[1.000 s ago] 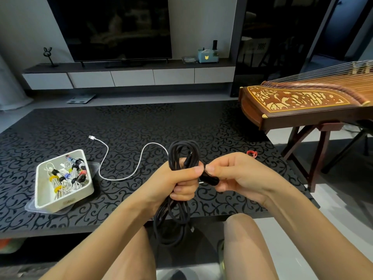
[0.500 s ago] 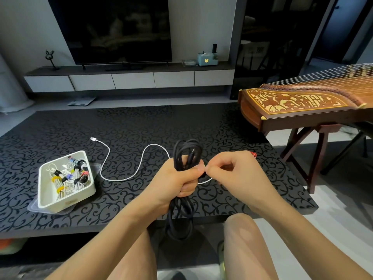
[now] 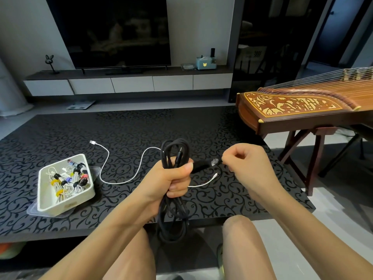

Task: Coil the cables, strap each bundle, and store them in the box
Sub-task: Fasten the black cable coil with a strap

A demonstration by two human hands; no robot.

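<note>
My left hand (image 3: pixel 171 178) grips a coiled black cable (image 3: pixel 175 150) around its middle; its loops stick up above my fist and hang down below the table edge. A black strap (image 3: pixel 203 164) runs from the bundle to the right, and my right hand (image 3: pixel 246 164) pinches its free end, pulled out taut. A white cable (image 3: pixel 121 179) lies uncoiled on the black patterned table (image 3: pixel 60 138). At the left a white box (image 3: pixel 88 196) holds several strapped white cable bundles.
The box sits on a clear plastic lid (image 3: pixel 32 211). A wooden zither (image 3: pixel 302 106) on a stand is close to the table's right end. A TV and a low cabinet (image 3: pixel 129 83) stand behind. My knees are below the table's front edge.
My right hand has moved rightward away from the left, drawing the strap out from the bundle. The left hand keeps its grip on the coil.
</note>
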